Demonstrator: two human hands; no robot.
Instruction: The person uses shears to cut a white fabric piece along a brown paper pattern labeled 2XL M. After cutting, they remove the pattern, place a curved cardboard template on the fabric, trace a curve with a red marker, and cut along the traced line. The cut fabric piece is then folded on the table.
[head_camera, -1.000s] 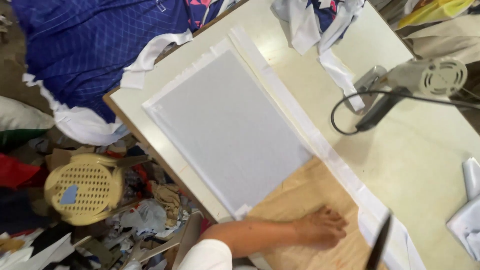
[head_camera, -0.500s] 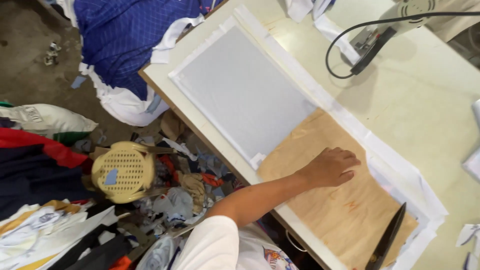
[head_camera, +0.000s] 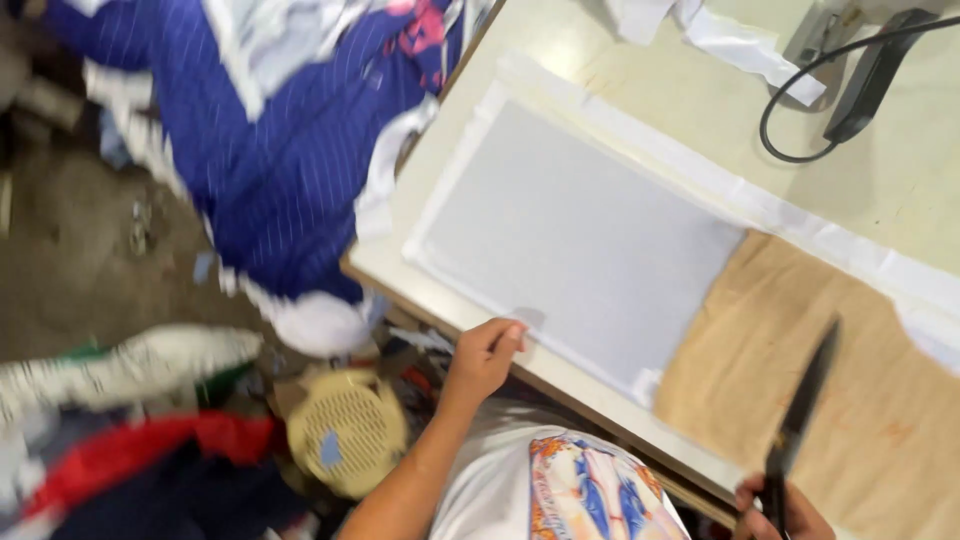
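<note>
My left hand (head_camera: 484, 357) rests at the near edge of the pale table (head_camera: 620, 60), fingertips touching the border of a grey rectangular sheet (head_camera: 575, 250) framed in white fabric. Its fingers are curled and I cannot make out a grip on the sheet. At the bottom right my right hand (head_camera: 775, 512) grips the handle of long black scissors (head_camera: 800, 410), whose blades point up over a brown paper pattern (head_camera: 820, 370) lying right of the grey sheet.
A blue striped garment (head_camera: 270, 160) with white trim hangs off the table's left corner. A black cable and tool (head_camera: 860, 80) lie at the far right. On the floor sit a cream perforated basket (head_camera: 345, 430) and heaps of red, white and dark cloth.
My left hand has left the brown paper and moved left to the grey sheet's near edge. My right hand with the scissors has come into view. The view has swung right and closer.
</note>
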